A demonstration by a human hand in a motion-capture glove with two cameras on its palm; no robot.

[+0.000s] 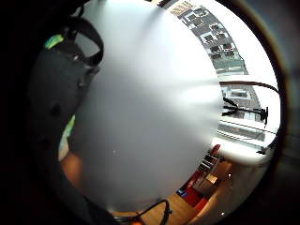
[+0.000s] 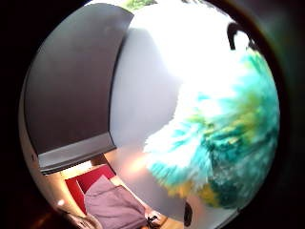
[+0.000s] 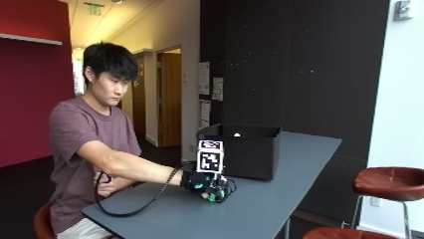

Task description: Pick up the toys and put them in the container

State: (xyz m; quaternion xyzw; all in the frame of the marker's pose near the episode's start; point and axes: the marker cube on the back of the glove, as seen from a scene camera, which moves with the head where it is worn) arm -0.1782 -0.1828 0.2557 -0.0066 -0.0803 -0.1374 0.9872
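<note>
In the outside view my gloved right hand (image 3: 204, 183) rests low on the grey table (image 3: 278, 199), its fingers curled round a small fluffy toy (image 3: 216, 195) of teal and yellow-green. The thumb side palm view shows that same fluffy toy (image 2: 224, 138) close against the palm, over the table's pale top. A black open-topped container (image 3: 242, 150) stands on the table just behind the hand, towards the far end. In the little finger side palm view the table (image 1: 150, 108) fills the picture, with a sliver of the toy (image 1: 54, 41) beside the glove.
Two brown bar stools (image 3: 391, 181) stand past the table's far side at the right. A dark wall (image 3: 298, 64) runs behind the container. The person's bare left hand (image 3: 106, 183) stays near the body, below the table's near edge.
</note>
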